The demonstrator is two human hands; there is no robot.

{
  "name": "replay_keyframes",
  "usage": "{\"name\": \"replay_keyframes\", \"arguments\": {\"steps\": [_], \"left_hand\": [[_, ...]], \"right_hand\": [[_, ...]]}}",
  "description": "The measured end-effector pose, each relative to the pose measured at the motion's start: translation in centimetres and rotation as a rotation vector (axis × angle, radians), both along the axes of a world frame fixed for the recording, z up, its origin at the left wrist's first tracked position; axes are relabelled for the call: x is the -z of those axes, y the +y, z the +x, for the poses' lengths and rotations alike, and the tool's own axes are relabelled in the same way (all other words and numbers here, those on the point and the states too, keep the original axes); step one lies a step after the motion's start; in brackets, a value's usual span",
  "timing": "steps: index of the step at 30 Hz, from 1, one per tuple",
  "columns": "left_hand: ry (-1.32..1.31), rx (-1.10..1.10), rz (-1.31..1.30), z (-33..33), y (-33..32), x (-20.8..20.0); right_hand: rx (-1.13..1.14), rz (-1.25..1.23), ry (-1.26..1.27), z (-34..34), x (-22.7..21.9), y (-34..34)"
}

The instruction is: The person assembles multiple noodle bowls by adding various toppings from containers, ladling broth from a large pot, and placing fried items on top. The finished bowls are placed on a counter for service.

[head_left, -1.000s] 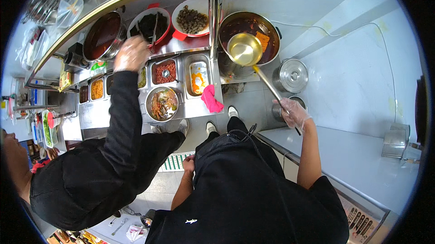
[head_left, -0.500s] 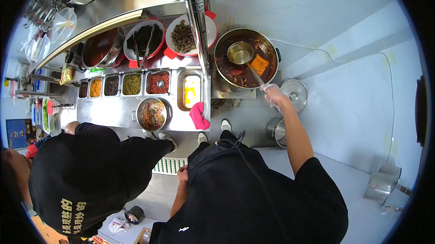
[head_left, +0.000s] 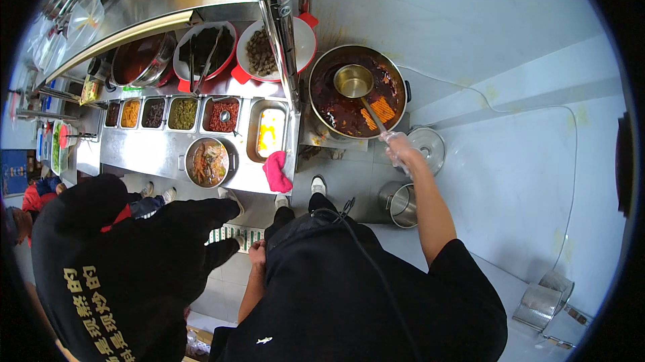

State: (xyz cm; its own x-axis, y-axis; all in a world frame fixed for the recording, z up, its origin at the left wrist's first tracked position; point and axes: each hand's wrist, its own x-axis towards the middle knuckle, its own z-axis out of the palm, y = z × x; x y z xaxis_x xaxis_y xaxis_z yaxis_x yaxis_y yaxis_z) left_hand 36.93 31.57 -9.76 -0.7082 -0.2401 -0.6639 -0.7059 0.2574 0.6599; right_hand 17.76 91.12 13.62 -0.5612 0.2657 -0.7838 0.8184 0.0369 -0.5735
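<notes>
In a clear plastic glove, my right hand (head_left: 399, 148) is closed round the end of a metal ladle (head_left: 353, 80) whose bowl sits in a wide pot (head_left: 313, 97) of dark red-brown broth. The ladle bowl looks empty, though glare makes this hard to tell. Scored orange food pieces (head_left: 383, 108) float beside the ladle's handle. My left hand (head_left: 257, 253) hangs low by my hip against my dark clothing, its fingers curled. Whatever it may hold is hidden.
Left of the pot, a steel counter (head_left: 134, 154) carries ingredient trays, a small pot of food (head_left: 207, 162) and a pink cloth (head_left: 277, 172). A metal post (head_left: 277, 33) rises near the big pot. Close on my left is a co-worker (head_left: 127, 254) in black.
My view has shifted slightly. The orange food now shows on both sides of the ladle handle. The co-worker has moved lower in view and turned, while my right hand keeps its hold.
</notes>
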Motion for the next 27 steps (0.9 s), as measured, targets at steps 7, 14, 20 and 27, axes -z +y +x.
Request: {"name": "replay_keyframes", "arguments": {"steps": [7,14,20,27], "left_hand": [[-0.021,0.012,-0.186,1.0,0.6,0.0],[-0.05,0.063,-0.096,-2.0,2.3,-2.4],[0.028,-0.012,-0.088,-0.2,1.8,-0.3],[0.071,-0.014,-0.076,-0.6,2.0,-0.8]], "right_hand": [[0.008,-0.09,-0.146,4.9,-3.0,1.7],[0.072,-0.111,-0.041,0.9,-0.7,-0.5],[0.028,-0.046,-0.137,4.6,-4.0,0.7],[0.053,-0.052,0.016,0.5,-0.5,-1.6]]}}
